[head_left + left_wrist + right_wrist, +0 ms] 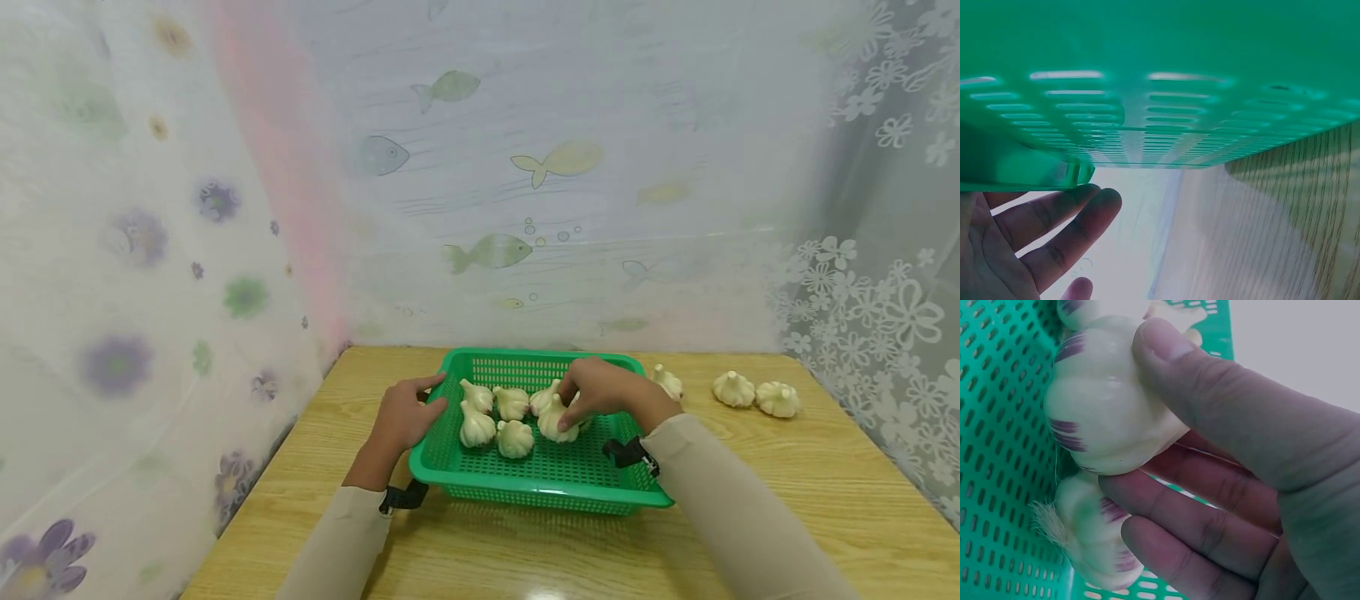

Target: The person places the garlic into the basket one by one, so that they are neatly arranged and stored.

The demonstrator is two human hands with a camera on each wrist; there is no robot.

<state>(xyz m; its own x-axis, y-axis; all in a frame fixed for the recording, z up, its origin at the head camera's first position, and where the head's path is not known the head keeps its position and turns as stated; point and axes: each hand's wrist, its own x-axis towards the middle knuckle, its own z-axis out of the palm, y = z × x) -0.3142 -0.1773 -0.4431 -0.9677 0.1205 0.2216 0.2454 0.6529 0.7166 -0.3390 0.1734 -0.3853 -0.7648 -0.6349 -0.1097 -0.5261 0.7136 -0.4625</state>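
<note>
A garlic bulb (556,423), white with purple streaks in the right wrist view, is pinched by my right hand (603,390) between thumb and fingers, inside a green plastic basket (540,492). Another bulb (1094,531) with a root tuft lies right beside my lower fingers. Further left in the basket sit several more bulbs, among them a front one (515,439) and a back one (512,403). My left hand (403,415) touches the basket's left rim. In the left wrist view its fingers (1066,240) extend fairly straight under the rim, while the thumb is hidden there.
On the wooden table (750,492), right of the basket, lie a bulb (667,383) partly behind my right wrist, a second bulb (733,389) and a third bulb (777,400). A fish-printed curtain (570,208) hangs behind the table; a flowered sheet (150,333) borders its left.
</note>
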